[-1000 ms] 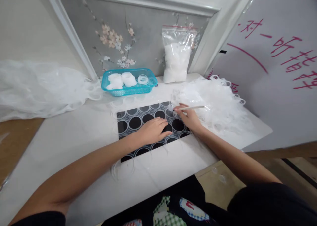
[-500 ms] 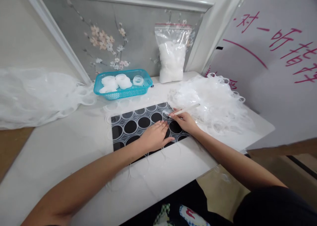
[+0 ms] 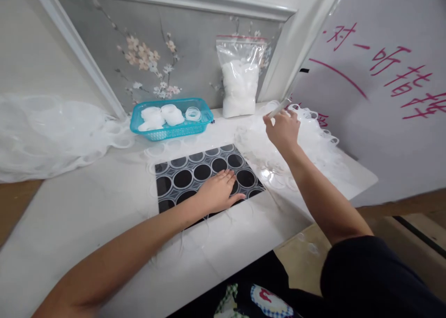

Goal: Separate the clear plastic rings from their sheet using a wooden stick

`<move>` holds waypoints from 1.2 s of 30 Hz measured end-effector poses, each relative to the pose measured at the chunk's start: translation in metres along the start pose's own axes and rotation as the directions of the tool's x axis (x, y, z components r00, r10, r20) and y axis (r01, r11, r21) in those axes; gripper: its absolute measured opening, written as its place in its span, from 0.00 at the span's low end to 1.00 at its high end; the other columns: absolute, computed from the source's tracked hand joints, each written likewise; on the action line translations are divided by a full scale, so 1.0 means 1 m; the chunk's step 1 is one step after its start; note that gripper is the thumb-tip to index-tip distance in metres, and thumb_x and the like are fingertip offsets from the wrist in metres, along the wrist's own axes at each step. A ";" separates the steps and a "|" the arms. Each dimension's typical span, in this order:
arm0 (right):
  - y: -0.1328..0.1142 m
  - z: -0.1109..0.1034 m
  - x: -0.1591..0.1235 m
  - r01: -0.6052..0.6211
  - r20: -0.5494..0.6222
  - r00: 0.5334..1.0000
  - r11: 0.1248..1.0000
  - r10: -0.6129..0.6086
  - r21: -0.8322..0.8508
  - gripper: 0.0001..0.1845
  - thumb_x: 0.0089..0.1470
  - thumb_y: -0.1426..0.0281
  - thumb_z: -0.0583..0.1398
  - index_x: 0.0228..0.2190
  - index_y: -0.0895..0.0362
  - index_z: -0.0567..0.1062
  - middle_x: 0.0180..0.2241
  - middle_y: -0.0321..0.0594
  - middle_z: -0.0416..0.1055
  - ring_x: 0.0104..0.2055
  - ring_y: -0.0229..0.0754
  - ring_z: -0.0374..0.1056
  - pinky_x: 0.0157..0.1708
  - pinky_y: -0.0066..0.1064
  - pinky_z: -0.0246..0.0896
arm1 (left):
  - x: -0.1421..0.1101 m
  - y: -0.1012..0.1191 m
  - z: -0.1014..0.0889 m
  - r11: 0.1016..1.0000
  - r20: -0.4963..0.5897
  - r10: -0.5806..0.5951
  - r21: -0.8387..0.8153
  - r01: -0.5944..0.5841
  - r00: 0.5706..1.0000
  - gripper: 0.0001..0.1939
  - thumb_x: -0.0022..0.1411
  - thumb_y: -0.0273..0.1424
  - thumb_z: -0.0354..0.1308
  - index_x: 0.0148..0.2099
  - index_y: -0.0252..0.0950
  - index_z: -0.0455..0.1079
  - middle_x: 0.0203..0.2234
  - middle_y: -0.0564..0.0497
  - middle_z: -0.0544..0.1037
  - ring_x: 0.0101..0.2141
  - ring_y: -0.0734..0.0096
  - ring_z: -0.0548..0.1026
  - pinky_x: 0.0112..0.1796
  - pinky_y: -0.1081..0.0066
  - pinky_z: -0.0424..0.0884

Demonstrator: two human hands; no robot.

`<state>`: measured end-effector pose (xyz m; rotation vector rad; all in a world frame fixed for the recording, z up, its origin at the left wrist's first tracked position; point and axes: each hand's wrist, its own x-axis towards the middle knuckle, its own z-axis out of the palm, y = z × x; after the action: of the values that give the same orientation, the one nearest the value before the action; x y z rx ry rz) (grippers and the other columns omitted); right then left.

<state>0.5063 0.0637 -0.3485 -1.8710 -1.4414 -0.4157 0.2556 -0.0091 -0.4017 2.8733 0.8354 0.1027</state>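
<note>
My left hand (image 3: 216, 190) lies flat, fingers stretched out, on a clear plastic sheet with ring shapes (image 3: 209, 154). Under that sheet is a black rectangular mat (image 3: 183, 179), which shows dark through the ovals. My right hand (image 3: 284, 129) is closed around a thin white pen-like tool (image 3: 279, 107), whose exact kind I cannot make out. It is above a heap of translucent plastic ring scraps (image 3: 313, 155), to the right of the mat. Whether it also holds a small plastic piece is unclear.
Behind the mat stands a blue plastic basket (image 3: 170, 133) with white ring stacks. A zip bag (image 3: 240, 88) of white pieces leans against the framed panel (image 3: 195, 48). More plastic sheeting (image 3: 59, 136) is piled at left. A whiteboard (image 3: 383, 146) with red writing borders the right side.
My right hand has left the sheet's upper right part and moved right and farther away over the heap, tool still held. The oval there, hazy before, now looks darker. My left hand stays put.
</note>
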 end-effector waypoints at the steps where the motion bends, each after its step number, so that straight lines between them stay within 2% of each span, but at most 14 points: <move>1: 0.002 -0.002 -0.002 0.000 -0.016 1.000 1.000 0.000 0.024 0.17 0.59 0.60 0.55 0.36 0.60 0.78 0.52 0.60 0.68 0.60 0.65 0.55 0.53 0.61 0.48 | 0.000 0.000 0.000 1.000 -0.006 0.001 0.000 -0.001 1.000 0.35 0.68 0.49 0.46 0.61 0.22 0.62 0.60 0.33 0.62 0.62 0.54 0.60 0.61 0.59 0.56; 3: 0.000 -0.005 -0.020 0.042 0.000 0.999 0.991 -0.042 0.130 0.17 0.59 0.59 0.56 0.34 0.59 0.78 0.54 0.58 0.66 0.61 0.63 0.55 0.55 0.59 0.48 | 0.000 -0.001 0.001 1.000 -0.020 0.007 0.004 -0.007 1.000 0.35 0.68 0.49 0.46 0.61 0.20 0.62 0.60 0.32 0.62 0.62 0.54 0.60 0.61 0.60 0.55; 5: -0.007 -0.005 -0.049 0.061 0.124 0.987 0.948 -0.105 0.313 0.18 0.60 0.58 0.55 0.34 0.57 0.78 0.50 0.54 0.71 0.57 0.57 0.62 0.56 0.53 0.53 | 0.000 -0.001 0.002 1.000 -0.023 0.018 0.013 -0.017 1.000 0.35 0.68 0.49 0.46 0.61 0.21 0.62 0.60 0.33 0.62 0.62 0.54 0.60 0.61 0.60 0.55; 8: -0.017 -0.002 -0.091 -0.079 0.387 0.909 0.848 -0.155 0.524 0.19 0.60 0.57 0.54 0.33 0.55 0.79 0.41 0.46 0.77 0.50 0.52 0.70 0.51 0.45 0.62 | 0.000 -0.001 0.002 0.999 -0.012 0.020 0.030 -0.020 1.000 0.35 0.68 0.49 0.46 0.61 0.21 0.61 0.60 0.32 0.62 0.62 0.54 0.59 0.61 0.60 0.54; 10: -0.020 0.001 -0.107 -0.177 0.476 0.867 0.799 -0.150 0.575 0.20 0.58 0.55 0.55 0.31 0.55 0.79 0.38 0.44 0.78 0.47 0.51 0.72 0.48 0.42 0.65 | 0.000 0.000 0.003 1.000 -0.010 0.016 0.027 -0.016 1.000 0.36 0.68 0.49 0.46 0.61 0.20 0.60 0.60 0.31 0.62 0.62 0.53 0.59 0.61 0.59 0.54; 14: -0.019 0.006 -0.115 -0.257 0.516 0.846 0.747 -0.133 0.613 0.20 0.56 0.54 0.56 0.30 0.56 0.80 0.37 0.42 0.78 0.43 0.50 0.74 0.44 0.38 0.68 | 0.000 0.000 0.003 1.000 -0.021 0.007 0.014 -0.006 1.000 0.36 0.67 0.49 0.47 0.62 0.21 0.60 0.60 0.31 0.62 0.62 0.53 0.59 0.61 0.58 0.55; 22: -0.019 0.008 -0.110 -0.201 0.494 0.855 0.774 -0.161 0.600 0.19 0.57 0.54 0.56 0.32 0.54 0.80 0.37 0.41 0.78 0.44 0.50 0.74 0.45 0.40 0.68 | 0.001 0.001 0.003 0.999 -0.009 0.014 0.052 -0.013 1.000 0.36 0.67 0.50 0.46 0.61 0.20 0.60 0.60 0.32 0.62 0.62 0.53 0.59 0.61 0.60 0.54; 25: -0.017 0.007 -0.115 -0.096 0.462 0.860 0.820 -0.217 0.564 0.18 0.59 0.57 0.55 0.33 0.52 0.80 0.38 0.40 0.79 0.48 0.51 0.72 0.50 0.43 0.65 | 0.000 0.001 0.004 1.000 -0.011 0.011 0.018 -0.010 1.000 0.36 0.67 0.50 0.47 0.62 0.21 0.60 0.60 0.31 0.62 0.62 0.53 0.59 0.61 0.58 0.54; 27: -0.017 0.006 -0.123 0.058 0.424 0.852 0.860 -0.307 0.507 0.16 0.61 0.60 0.54 0.35 0.51 0.79 0.40 0.39 0.78 0.56 0.52 0.66 0.57 0.48 0.58 | 0.000 0.001 0.004 1.000 -0.011 0.006 -0.017 -0.007 1.000 0.37 0.67 0.49 0.47 0.63 0.21 0.59 0.60 0.31 0.61 0.62 0.52 0.58 0.61 0.57 0.55; 30: -0.018 0.005 -0.127 0.341 0.389 0.785 0.861 -0.482 0.378 0.13 0.61 0.67 0.53 0.39 0.50 0.78 0.43 0.37 0.78 0.64 0.51 0.55 0.64 0.54 0.40 | 0.000 0.002 0.004 0.999 -0.021 0.004 -0.042 -0.005 1.000 0.38 0.66 0.50 0.48 0.64 0.21 0.57 0.61 0.32 0.60 0.63 0.52 0.57 0.62 0.57 0.55; 32: -0.019 0.006 -0.111 0.461 0.394 0.738 0.836 -0.548 0.297 0.13 0.59 0.72 0.54 0.39 0.51 0.78 0.41 0.39 0.78 0.63 0.50 0.55 0.65 0.54 0.35 | 0.001 0.003 0.003 0.999 -0.010 0.004 -0.033 -0.004 1.000 0.39 0.66 0.50 0.49 0.63 0.20 0.57 0.61 0.31 0.60 0.63 0.51 0.57 0.62 0.58 0.54; 33: -0.019 0.007 -0.097 0.468 0.383 0.757 0.848 -0.530 0.249 0.13 0.58 0.74 0.54 0.38 0.52 0.78 0.40 0.40 0.78 0.62 0.51 0.57 0.65 0.54 0.36 | 0.001 0.003 0.002 1.000 0.005 0.002 -0.028 -0.001 1.000 0.39 0.65 0.50 0.49 0.63 0.19 0.58 0.61 0.30 0.60 0.63 0.51 0.57 0.62 0.58 0.53; 34: -0.018 0.009 -0.079 0.443 0.358 0.797 0.874 -0.486 0.201 0.14 0.57 0.76 0.54 0.38 0.53 0.78 0.39 0.43 0.78 0.60 0.52 0.58 0.64 0.54 0.38 | 0.001 0.003 0.001 1.000 0.022 -0.004 -0.027 0.004 1.000 0.39 0.65 0.50 0.50 0.63 0.19 0.58 0.61 0.30 0.60 0.63 0.51 0.57 0.62 0.58 0.53; 36: -0.018 0.012 -0.042 0.218 0.165 0.959 0.972 -0.230 0.090 0.15 0.59 0.75 0.51 0.37 0.56 0.77 0.39 0.48 0.76 0.57 0.55 0.61 0.59 0.56 0.44 | 0.002 0.002 -0.001 0.999 0.050 -0.018 -0.045 0.020 0.999 0.39 0.64 0.52 0.49 0.62 0.20 0.59 0.61 0.31 0.60 0.63 0.50 0.57 0.62 0.57 0.54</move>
<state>0.4740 0.0447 -0.3773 -1.7278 -1.7726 -0.3089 0.2580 -0.0101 -0.4000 2.8128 0.8396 0.0480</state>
